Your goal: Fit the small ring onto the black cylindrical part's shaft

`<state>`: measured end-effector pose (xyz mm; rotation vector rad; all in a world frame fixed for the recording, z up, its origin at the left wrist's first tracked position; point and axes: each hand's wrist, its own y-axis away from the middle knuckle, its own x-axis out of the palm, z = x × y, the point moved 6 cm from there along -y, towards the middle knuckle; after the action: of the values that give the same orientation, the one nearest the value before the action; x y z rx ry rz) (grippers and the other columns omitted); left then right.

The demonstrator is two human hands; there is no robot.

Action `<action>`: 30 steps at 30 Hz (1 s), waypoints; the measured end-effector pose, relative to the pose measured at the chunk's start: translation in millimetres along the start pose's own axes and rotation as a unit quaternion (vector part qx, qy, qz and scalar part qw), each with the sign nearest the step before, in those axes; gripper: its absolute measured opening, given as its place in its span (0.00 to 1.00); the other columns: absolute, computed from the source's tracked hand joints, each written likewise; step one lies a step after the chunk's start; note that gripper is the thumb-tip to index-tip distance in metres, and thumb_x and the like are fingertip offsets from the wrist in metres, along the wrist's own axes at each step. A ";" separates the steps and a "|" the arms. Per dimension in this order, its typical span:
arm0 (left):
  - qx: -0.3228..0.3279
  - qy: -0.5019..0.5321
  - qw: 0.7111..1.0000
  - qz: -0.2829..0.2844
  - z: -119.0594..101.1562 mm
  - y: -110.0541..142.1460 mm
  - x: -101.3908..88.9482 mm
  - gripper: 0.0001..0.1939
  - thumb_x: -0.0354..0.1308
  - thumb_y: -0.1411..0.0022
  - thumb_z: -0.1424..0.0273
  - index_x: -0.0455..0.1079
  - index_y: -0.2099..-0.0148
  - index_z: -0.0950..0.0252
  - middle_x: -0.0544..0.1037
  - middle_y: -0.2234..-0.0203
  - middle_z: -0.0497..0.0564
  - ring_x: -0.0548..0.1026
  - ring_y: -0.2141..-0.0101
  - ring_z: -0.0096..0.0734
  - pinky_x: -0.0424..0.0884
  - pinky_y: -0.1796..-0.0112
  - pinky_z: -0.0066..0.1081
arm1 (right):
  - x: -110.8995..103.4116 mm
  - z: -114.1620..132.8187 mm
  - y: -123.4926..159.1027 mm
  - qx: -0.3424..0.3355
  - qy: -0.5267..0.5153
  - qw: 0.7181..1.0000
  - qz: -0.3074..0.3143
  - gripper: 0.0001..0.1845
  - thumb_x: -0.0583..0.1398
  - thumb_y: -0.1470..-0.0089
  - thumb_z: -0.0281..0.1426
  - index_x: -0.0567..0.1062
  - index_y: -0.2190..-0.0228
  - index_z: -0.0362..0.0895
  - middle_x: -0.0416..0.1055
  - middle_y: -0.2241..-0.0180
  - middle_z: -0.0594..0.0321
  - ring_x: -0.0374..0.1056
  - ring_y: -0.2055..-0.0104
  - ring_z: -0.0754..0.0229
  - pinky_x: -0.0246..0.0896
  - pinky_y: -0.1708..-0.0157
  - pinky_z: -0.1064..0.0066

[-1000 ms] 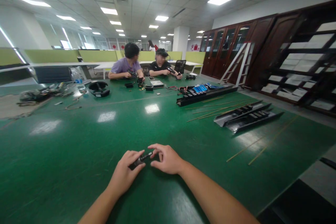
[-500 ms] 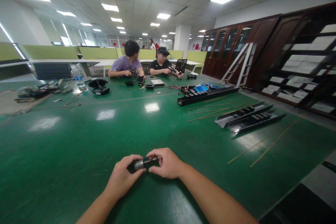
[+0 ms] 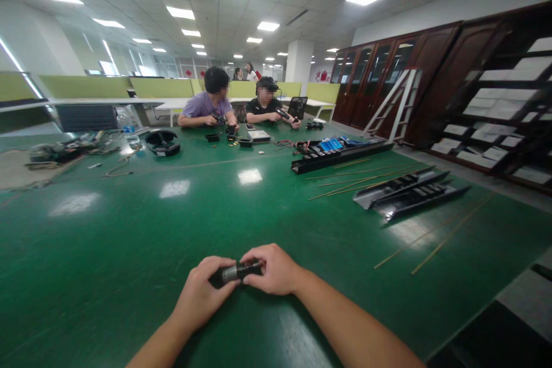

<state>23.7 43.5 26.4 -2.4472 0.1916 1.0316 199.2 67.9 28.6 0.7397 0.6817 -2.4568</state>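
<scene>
Small cylinder [image 3: 236, 272] was black, with silver-grey band left of middle. Was gripped toward both ends, roughly crosswise, right end slanted slightly away. Was at near part of green table [image 3: 207, 213]; contact unclear.

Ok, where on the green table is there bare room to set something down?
Bare tabletop lies left of the left hand; ahead of it and the right hand, short of the headset; and between the right forearm and the thin rods. Crowded: far left, with jumbled parts; far middle, with small boxes; right side, with black channels.
</scene>
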 end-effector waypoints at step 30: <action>-0.015 -0.016 1.000 -0.013 0.9 -2.5 1.1 0.11 0.65 0.43 0.65 0.74 0.56 0.58 0.80 0.62 0.48 0.78 0.60 0.36 0.75 0.57 0.34 | 7.2 3.0 -3.7 -0.025 0.054 0.998 0.007 0.15 0.61 0.48 0.33 0.80 0.57 0.47 0.80 0.62 0.62 0.75 0.61 0.59 0.64 0.60 0.73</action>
<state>24.7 46.1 26.1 -2.4518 0.1335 1.0692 190.6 66.8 27.6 0.8610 0.7717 -2.3912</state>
